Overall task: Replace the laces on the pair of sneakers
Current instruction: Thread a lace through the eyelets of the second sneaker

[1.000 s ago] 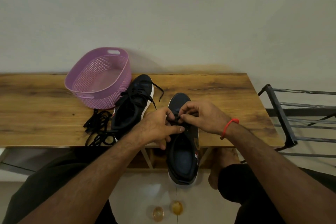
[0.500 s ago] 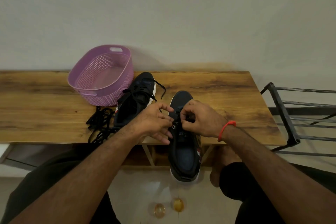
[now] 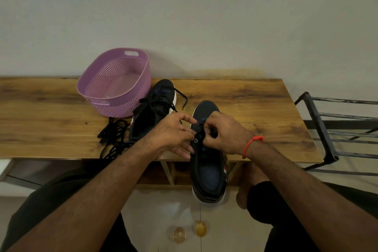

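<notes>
The near sneaker [image 3: 208, 172] lies on the worktop [image 3: 255, 112], its heel hanging over the front edge, and both my hands are on its eyelet area. My right hand [image 3: 226, 133] has fingers curled, pinching a black lace at the eyelets. My left hand [image 3: 173, 133] sits against the sneaker's left side, fingers spread and relaxed, gripping nothing. Left of this sneaker stands the second sneaker [image 3: 153, 112], laced, which makes two sneakers. Beyond that one is one purple basket [image 3: 114, 84], and one loose bundle of black laces [image 3: 113, 137] lies left of the second sneaker.
</notes>
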A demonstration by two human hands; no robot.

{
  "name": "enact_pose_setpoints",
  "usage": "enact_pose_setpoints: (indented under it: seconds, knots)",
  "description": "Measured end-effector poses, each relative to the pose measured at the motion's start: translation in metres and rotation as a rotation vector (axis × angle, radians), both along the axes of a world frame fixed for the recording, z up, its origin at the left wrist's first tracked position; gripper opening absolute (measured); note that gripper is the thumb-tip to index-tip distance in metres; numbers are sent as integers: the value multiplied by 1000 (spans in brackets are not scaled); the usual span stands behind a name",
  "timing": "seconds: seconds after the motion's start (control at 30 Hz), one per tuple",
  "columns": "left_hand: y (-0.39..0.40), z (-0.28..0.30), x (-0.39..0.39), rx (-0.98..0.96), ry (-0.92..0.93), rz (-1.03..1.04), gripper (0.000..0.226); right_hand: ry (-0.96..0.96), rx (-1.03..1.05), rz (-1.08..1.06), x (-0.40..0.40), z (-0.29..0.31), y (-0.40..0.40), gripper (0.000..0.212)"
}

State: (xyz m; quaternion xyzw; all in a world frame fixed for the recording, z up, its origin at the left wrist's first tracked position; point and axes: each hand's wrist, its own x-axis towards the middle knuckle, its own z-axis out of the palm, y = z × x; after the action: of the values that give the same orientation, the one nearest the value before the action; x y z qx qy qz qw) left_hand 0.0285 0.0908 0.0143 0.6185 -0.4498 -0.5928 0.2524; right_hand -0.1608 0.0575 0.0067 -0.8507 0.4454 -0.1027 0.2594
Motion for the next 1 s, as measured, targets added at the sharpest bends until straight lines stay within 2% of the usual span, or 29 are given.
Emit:
enact_pose_setpoints:
  seconds: [0.3, 0.43, 0.5, 0.63, 1.0]
  knots:
    - [0, -3, 0, -24, -7, -25, 35, 21, -38, 27, 1, -4, 1, 13]
    - [-1, -5, 2, -26, -10, -31, 35, -118, -11, -20, -4, -1, -1, 7]
    - [-2, -6, 3, -25, -7, -32, 36, -149, 14, -23, -7, -1, -2, 12]
    - [-2, -6, 4, -19, -4, -39, 36, -92, 4, 10, -9, 0, -5, 16]
    - [-1, -5, 4, -12, 8, -20, 33, -11, -98, 108, -3, 2, -1, 6]
